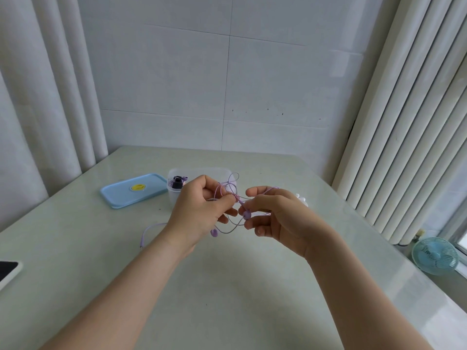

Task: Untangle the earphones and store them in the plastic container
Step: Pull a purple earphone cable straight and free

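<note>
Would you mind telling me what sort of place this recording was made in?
Probably a room in a home: a glossy table against a tiled wall, white curtains, and a small blue fan at the right.

Both hands are up over the middle of the surface (227, 294), working the purple earphones (229, 188). The left hand (199, 210) pinches a tangle of loops. The right hand (278, 219) pinches the cord right by one earbud (247, 215), fingers (262, 200) curled in. The second earbud (214, 232) dangles below the left hand, and the plug end (151, 228) trails off toward the left edge. Behind the hands, near the far edge, sits the clear container (199, 170), with dark and purple bits inside. A blue lid (118, 198) lies flat just left of it, a yellow disc on top. A dark device (7, 271) pokes in at the left edge.
</note>
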`<state>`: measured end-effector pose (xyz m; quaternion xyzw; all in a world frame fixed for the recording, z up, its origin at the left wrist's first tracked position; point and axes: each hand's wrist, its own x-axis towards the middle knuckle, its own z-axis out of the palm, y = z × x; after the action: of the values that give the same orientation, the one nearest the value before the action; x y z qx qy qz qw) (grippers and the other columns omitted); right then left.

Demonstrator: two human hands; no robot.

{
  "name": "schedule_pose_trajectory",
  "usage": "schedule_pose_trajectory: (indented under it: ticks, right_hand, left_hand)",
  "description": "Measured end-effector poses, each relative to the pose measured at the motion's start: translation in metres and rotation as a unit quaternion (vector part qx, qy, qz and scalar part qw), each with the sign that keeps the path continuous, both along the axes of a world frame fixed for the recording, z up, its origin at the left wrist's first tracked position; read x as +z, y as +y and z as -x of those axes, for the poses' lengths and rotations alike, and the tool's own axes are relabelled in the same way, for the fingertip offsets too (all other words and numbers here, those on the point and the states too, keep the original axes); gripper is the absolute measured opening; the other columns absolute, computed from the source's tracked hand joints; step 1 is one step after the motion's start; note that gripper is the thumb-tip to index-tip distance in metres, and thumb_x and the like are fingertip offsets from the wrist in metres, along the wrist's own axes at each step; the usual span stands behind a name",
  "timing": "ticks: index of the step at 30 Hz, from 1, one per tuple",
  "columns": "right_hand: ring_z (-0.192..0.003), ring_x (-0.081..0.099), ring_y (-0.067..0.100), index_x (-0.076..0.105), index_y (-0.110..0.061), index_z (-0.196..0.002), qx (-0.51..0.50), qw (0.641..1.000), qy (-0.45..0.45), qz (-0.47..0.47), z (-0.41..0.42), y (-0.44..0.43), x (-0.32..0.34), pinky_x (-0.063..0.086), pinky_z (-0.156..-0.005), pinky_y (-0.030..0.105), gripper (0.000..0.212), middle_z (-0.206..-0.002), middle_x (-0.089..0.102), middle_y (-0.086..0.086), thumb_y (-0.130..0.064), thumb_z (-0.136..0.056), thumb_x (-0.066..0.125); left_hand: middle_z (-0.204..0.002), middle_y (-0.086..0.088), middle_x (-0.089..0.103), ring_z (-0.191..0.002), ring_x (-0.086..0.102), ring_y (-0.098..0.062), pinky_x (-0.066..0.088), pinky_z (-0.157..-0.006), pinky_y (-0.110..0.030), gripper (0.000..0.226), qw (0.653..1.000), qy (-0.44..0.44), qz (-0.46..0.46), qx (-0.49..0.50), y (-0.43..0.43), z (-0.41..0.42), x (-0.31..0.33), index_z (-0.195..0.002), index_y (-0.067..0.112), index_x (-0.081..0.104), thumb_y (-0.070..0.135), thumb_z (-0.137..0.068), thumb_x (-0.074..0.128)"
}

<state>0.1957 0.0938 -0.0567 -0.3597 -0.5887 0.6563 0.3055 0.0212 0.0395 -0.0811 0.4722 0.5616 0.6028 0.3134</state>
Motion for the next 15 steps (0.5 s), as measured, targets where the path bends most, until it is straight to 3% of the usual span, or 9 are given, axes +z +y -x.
schedule_pose_trajectory:
  ticks: [4, 6, 8, 9, 15]
  right_hand:
    - [-0.066, 0.064, 0.026, 0.064, -0.009, -0.123, 0.000, 1.000, 0.003, -0.010, 0.0005, 0.0008, -0.0012, 0.044, -0.058, 0.030, 0.030, -0.083, 0.069, 0.014, -0.001, -0.094, 0.064]
    - [-0.068, 0.065, 0.026, 0.071, -0.012, -0.124, 0.003, 1.000, 0.004, -0.018, -0.0003, 0.0012, -0.0016, 0.046, -0.059, 0.030, 0.031, -0.084, 0.069, 0.014, -0.002, -0.096, 0.063]
    - [-0.069, 0.066, 0.026, 0.077, -0.013, -0.120, 0.004, 1.000, 0.008, -0.022, -0.0008, 0.0021, -0.0024, 0.047, -0.059, 0.029, 0.029, -0.085, 0.069, 0.015, -0.003, -0.096, 0.063]
    - [-0.069, 0.066, 0.026, 0.078, -0.012, -0.117, 0.003, 1.000, 0.012, -0.023, -0.0008, 0.0023, -0.0027, 0.047, -0.059, 0.029, 0.028, -0.086, 0.069, 0.015, -0.003, -0.096, 0.063]
    - [-0.069, 0.067, 0.022, 0.081, -0.004, -0.108, 0.006, 0.999, 0.037, -0.033, 0.0001, 0.0042, -0.0051, 0.053, -0.062, 0.026, 0.020, -0.086, 0.067, 0.014, -0.003, -0.098, 0.063]
  left_hand:
    - [-0.093, -0.005, 0.080, -0.078, 0.078, -0.028, 0.048, -0.047, -0.027, 0.024, 1.000, 0.016, -0.011, -0.005, -0.0039, -0.0032, 0.0017, -0.110, 0.013, 0.059, 0.008, -0.093, 0.074]
    - [-0.092, 0.000, 0.081, -0.082, 0.078, -0.031, 0.054, -0.053, -0.039, 0.024, 0.999, 0.036, -0.004, -0.017, -0.0035, -0.0022, 0.0019, -0.111, 0.023, 0.063, 0.013, -0.093, 0.075]
    - [-0.093, 0.002, 0.081, -0.085, 0.079, -0.032, 0.057, -0.064, -0.067, 0.021, 0.999, 0.049, 0.006, -0.024, -0.0041, -0.0014, 0.0022, -0.109, 0.026, 0.067, 0.015, -0.093, 0.074]
    - [-0.092, 0.001, 0.081, -0.085, 0.079, -0.031, 0.056, -0.068, -0.074, 0.020, 0.999, 0.047, 0.007, -0.026, -0.0047, -0.0014, 0.0025, -0.108, 0.025, 0.067, 0.015, -0.093, 0.073]
    - [-0.090, -0.003, 0.082, -0.084, 0.080, -0.024, 0.051, -0.077, -0.080, 0.008, 0.999, 0.016, 0.014, -0.042, -0.0075, -0.0041, 0.0090, -0.104, 0.014, 0.071, 0.016, -0.099, 0.065]
